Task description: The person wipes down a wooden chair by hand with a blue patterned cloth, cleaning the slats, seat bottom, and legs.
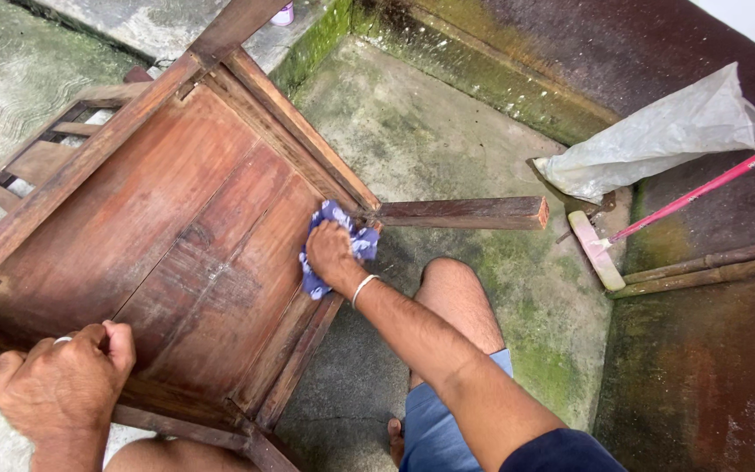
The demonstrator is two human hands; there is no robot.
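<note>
Wooden chair point(176, 236) lies tipped on the mossy concrete floor point(447, 149), its underside facing me. I see my right hand point(332, 253) pressing a blue cloth point(342, 240) against the seat frame, just beside one chair leg point(465, 212); the fingers are curled down onto the cloth. My left hand point(63, 380) is clenched round the near rail of the chair. Off to the right, near the wall, lie a clear plastic bag point(657, 140) and a pink-handled brush point(657, 214)
</note>
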